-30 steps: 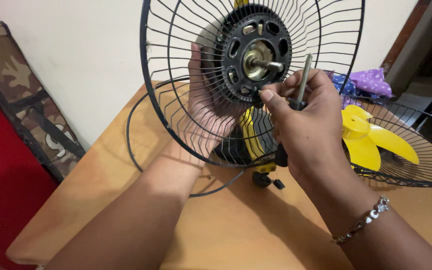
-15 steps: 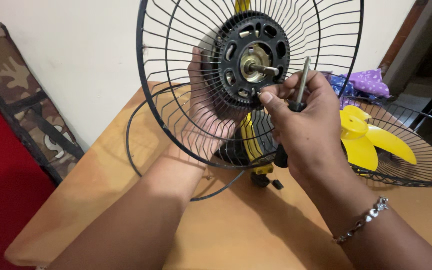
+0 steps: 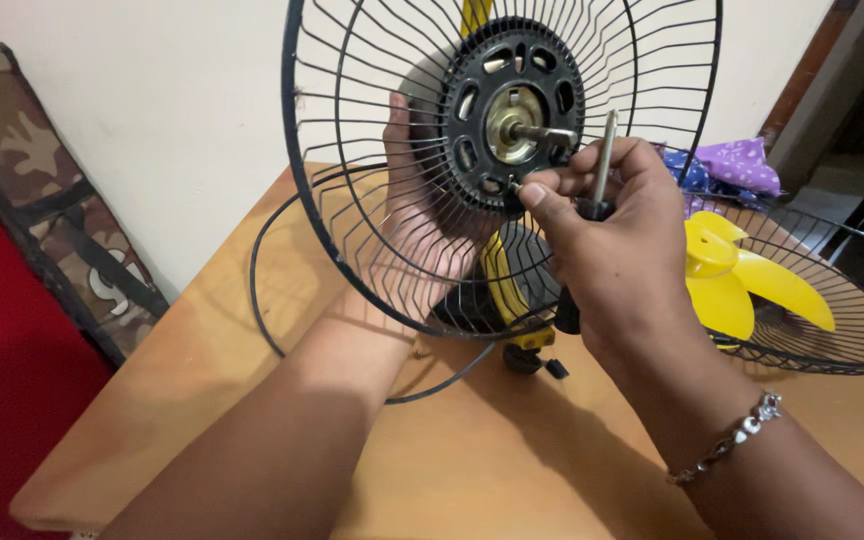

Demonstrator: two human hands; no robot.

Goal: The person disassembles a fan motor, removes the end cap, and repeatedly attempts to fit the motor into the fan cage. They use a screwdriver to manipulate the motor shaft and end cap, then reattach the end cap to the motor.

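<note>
Head view: the rear fan guard (image 3: 372,200) stands upright on the bench (image 3: 452,470). The left hand (image 3: 427,225) braces behind it; the right hand (image 3: 602,235) grips a screwdriver (image 3: 602,165) at its hub. Probably light, springy wire; best held by the rim.

Both forearms were bare and sleeveless; the right wrist wore a thin silver chain bracelet (image 3: 735,438) with small stones.
</note>
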